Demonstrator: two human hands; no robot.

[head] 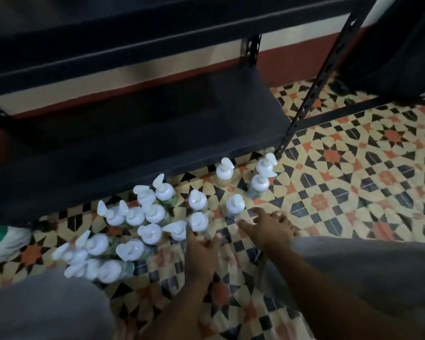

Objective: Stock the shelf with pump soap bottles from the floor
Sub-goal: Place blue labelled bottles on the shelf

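Several pump soap bottles (150, 217) with white pump heads stand clustered on the patterned tile floor in front of a black metal shelf (133, 133). The lowest shelf board is bare. My left hand (201, 251) reaches with spread fingers toward a bottle (198, 222) at the cluster's right edge, just short of it. My right hand (270, 227) is open too, fingers extended next to another bottle (235, 204). Three more bottles (261, 179) stand apart near the shelf's right upright. Neither hand holds anything.
The shelf's right upright post (312, 87) and a floor-level crossbar (349, 111) run across the tiles. A white and green bag (3, 239) lies at the left edge. My grey-clad knees (42, 307) frame the bottom corners. Open tile floor lies to the right.
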